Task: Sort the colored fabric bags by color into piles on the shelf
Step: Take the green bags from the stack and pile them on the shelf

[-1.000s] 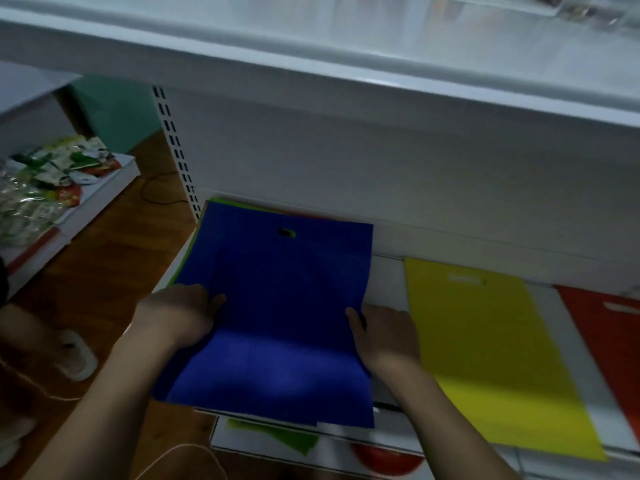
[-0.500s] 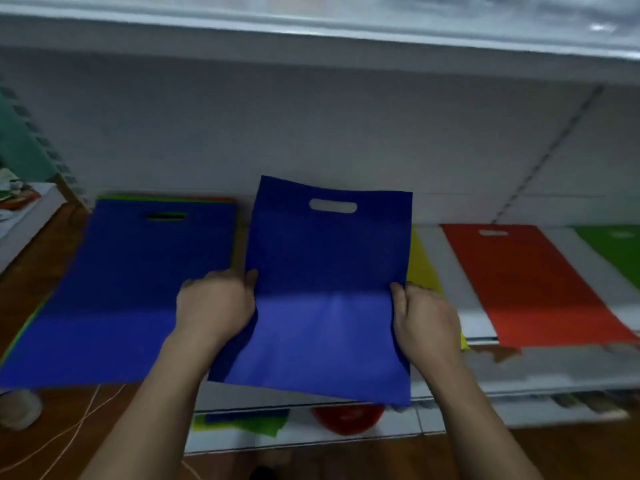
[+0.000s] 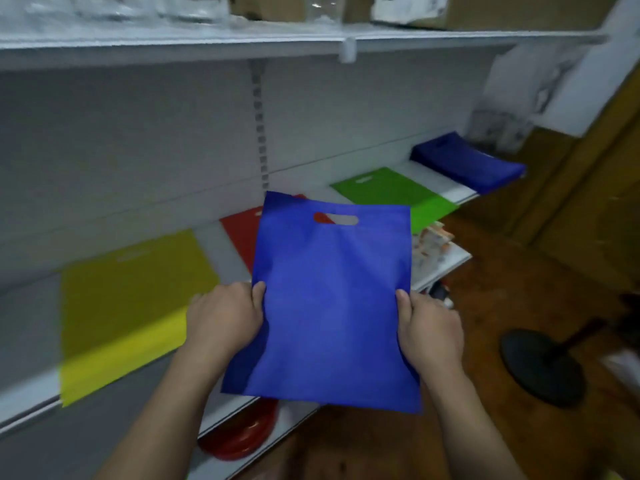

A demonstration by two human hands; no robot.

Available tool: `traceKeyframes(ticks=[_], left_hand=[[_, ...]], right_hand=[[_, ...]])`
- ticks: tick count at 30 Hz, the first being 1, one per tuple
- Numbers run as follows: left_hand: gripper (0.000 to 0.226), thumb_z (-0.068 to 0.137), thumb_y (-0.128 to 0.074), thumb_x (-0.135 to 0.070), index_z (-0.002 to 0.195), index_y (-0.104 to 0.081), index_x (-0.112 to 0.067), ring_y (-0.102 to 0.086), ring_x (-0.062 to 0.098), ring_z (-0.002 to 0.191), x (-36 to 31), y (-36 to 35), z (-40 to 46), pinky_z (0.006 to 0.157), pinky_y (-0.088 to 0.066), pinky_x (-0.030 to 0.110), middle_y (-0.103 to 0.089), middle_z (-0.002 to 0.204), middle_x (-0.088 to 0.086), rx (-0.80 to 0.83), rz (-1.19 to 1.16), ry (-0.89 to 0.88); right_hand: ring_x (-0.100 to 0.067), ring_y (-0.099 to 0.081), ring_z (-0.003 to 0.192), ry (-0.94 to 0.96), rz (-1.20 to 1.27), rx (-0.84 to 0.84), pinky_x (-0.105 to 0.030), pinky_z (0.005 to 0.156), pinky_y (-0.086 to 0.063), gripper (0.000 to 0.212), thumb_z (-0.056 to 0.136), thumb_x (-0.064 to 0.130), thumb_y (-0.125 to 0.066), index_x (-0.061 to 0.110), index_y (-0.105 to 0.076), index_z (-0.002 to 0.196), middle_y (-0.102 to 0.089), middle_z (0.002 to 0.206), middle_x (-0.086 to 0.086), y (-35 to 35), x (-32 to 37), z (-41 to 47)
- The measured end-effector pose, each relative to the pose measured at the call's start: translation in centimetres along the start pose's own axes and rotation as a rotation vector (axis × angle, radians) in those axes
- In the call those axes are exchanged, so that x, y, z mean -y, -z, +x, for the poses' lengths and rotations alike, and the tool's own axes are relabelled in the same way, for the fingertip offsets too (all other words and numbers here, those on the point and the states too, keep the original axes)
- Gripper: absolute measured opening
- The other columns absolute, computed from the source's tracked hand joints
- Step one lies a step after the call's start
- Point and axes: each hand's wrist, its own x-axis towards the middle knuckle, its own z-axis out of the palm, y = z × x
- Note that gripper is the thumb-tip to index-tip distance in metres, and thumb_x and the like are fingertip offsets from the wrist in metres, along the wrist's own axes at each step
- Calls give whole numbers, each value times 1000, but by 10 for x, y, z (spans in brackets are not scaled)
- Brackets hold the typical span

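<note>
1. While I hold it in the air before the shelf, the blue bag hangs flat over the red bag.
2. My left hand and right hand pinch its side edges, thumbs on top.
3. Destination, I judge: blue pile, far right end of the shelf, beyond the green bag.
4. Handling: keep the bag taut and level, square its edges to the pile.
5. Yellow bag: left, untouched.

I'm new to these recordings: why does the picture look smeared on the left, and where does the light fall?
Head view: motion blur smears the yellow bag and the shelf edge; the blue bag held by the left hand and right hand is sharper. Light brightens the bags' near halves, the far halves shaded. The wide lens bends the upper shelf.
</note>
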Motion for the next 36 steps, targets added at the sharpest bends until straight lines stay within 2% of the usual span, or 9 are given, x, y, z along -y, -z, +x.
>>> traceKeyframes(ticks=[3,7,12,16,19,24,29,32,36], left_hand=[[52,102,-23,-48,98,-62,-13,-62,34,101,-55,-6,6,83,-45,38,-67,108,14,31,1,-118],[48,102,-21,-45,97,-59,-16,-61,33,103,-113,-6,14,81,-43,38,-66,108,14,75,-35,-263],[48,102,-21,-45,99,-59,-17,-61,33,105,-169,-16,30,83,-42,39,-66,111,14,98,-52,-404],[50,101,-21,-50,94,-57,-16,-61,32,105,-219,-32,53,83,-46,39,-66,111,13,170,-89,-514],[54,100,-20,-53,96,-58,-16,-62,32,104,-257,-42,77,83,-48,40,-67,109,13,216,-120,-581],[52,101,-25,-49,97,-60,-11,-61,35,104,-322,-48,141,85,-49,41,-66,110,17,180,-162,-644],[46,102,-27,-46,112,-58,-14,-60,36,105,-370,-56,217,82,-47,39,-64,114,18,166,-183,-615],[49,102,-24,-48,101,-60,-15,-61,35,102,-386,-59,263,78,-46,37,-65,111,16,166,-168,-574],[50,101,-22,-50,91,-58,-18,-62,32,91,-404,-61,323,73,-47,35,-66,101,12,131,-142,-538]], right_hand=[[-22,-55,70,-111,-37,-22,-35,64,-36,41,101,41,-28,27,-37,63,-42,62,9,20,-52,-5],[-23,-56,76,-258,-79,-64,-38,70,-40,40,101,41,-27,23,-46,71,-57,74,2,42,-101,-12],[-24,-57,80,-409,-164,-72,-39,73,-41,42,101,42,-26,21,-51,75,-60,77,1,55,-144,-19],[-22,-56,82,-525,-212,-58,-37,70,-35,41,102,43,-24,23,-47,73,-58,77,2,67,-182,-23],[-21,-55,81,-593,-244,-44,-37,71,-37,44,101,45,-22,23,-45,71,-53,74,4,73,-211,-6],[-21,-49,78,-634,-277,-34,-37,70,-33,43,102,44,-23,24,-43,69,-47,71,5,76,-248,57],[-20,-49,77,-599,-255,-12,-38,75,-35,43,102,43,-25,26,-35,65,-43,69,6,68,-275,157],[-19,-50,76,-584,-229,-20,-38,78,-38,42,102,44,-26,26,-40,67,-47,69,5,55,-287,221],[-15,-48,71,-523,-263,-54,-34,72,-36,42,101,45,-26,25,-44,69,-47,67,7,32,-298,289]])
